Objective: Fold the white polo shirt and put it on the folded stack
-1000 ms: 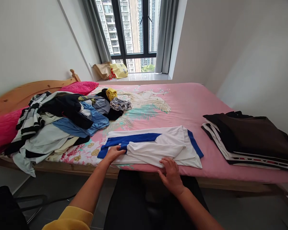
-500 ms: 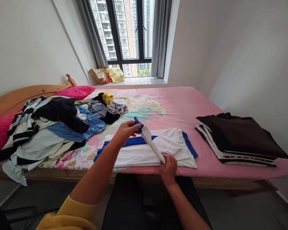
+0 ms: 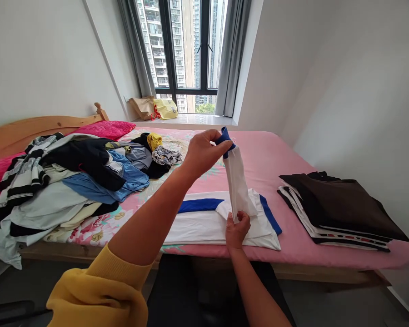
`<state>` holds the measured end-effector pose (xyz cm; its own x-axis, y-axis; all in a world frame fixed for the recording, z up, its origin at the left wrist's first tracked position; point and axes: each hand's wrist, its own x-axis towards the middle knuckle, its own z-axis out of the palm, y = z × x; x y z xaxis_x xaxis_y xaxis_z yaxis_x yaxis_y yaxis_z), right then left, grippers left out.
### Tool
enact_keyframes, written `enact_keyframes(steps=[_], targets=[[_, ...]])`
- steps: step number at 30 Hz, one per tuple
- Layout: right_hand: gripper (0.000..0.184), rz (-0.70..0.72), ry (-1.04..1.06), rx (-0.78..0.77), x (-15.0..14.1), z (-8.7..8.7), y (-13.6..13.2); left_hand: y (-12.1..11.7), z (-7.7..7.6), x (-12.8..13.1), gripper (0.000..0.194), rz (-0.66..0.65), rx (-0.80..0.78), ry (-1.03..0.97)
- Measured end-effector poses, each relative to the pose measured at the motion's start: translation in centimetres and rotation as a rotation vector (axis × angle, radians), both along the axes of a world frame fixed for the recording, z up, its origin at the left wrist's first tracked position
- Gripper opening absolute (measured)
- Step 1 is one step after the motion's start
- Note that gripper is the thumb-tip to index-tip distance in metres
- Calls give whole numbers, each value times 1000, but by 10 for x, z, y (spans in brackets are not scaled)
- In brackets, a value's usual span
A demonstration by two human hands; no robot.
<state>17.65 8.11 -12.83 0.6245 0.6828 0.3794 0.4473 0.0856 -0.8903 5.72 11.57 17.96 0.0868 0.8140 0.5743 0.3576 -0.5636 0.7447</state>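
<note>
A white shirt with blue trim (image 3: 197, 227) lies partly folded at the front edge of the bed. My left hand (image 3: 206, 152) pinches the blue cuff of its sleeve (image 3: 236, 177) and holds it up above the bed. Lower down, my right hand (image 3: 237, 229) grips the base of the same sleeve, close to the shirt's body. Between the two hands the white sleeve runs nearly upright. The shirt's blue edge shows at its right side, and a blue band crosses its left part, partly hidden by my left forearm.
A loose heap of clothes (image 3: 88, 177) covers the left side of the pink bed (image 3: 259, 154). Folded dark and white garments (image 3: 341, 204) are stacked at the right. Paper and yellow bags (image 3: 166, 109) stand on the windowsill. A wooden headboard (image 3: 47, 129) is at the left.
My left hand has risen and moved right with the blue cuff, turning the sleeve from slanted to nearly upright. My right hand stays low at the sleeve's base.
</note>
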Motion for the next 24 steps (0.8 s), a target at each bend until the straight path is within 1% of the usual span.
enact_keyframes(steps=[3, 5, 6, 7, 8, 9, 11, 12, 13, 14, 15, 16, 18, 19, 21, 24], targets=[[47, -51, 176, -25, -8, -9, 8, 8, 10, -1, 15, -3, 43, 31], [45, -49, 278, -100, -15, -11, 3, 14, 14, 1, 14, -14, 65, 57], [42, 7, 298, -151, -19, -9, -3, 15, 17, 3, 14, -23, 74, 68], [38, 103, 288, -197, -25, -5, -11, 16, 18, 6, 14, -34, 81, 80], [35, 229, 247, -223, -31, 0, -21, 15, 20, 10, 14, -48, 85, 92], [32, 370, 176, -222, -38, 7, -30, 13, 21, 15, 15, -65, 87, 103], [25, 610, -24, -151, -51, 24, -45, 7, 23, 24, 15, -114, 91, 125], [22, 681, -143, -117, -55, 32, -48, 3, 23, 29, 15, -145, 95, 135], [24, 722, -268, -107, -58, 40, -48, -2, 23, 33, 14, -179, 103, 141], [30, 737, -394, -130, -60, 47, -44, -6, 24, 36, 15, -210, 112, 144], [39, 728, -510, -187, -60, 52, -38, -10, 24, 39, 16, -235, 123, 143], [48, 704, -607, -273, -60, 56, -29, -13, 24, 42, 17, -255, 133, 140], [61, 644, -731, -470, -60, 56, -8, -17, 26, 48, 19, -278, 146, 139], [64, 625, -767, -555, -60, 54, 1, -17, 28, 51, 19, -283, 148, 146], [68, 617, -808, -670, -63, 45, 15, -12, 32, 56, 17, -278, 145, 178], [71, 625, -830, -729, -68, 27, 18, 4, 39, 54, 14, -202, 144, 209]])
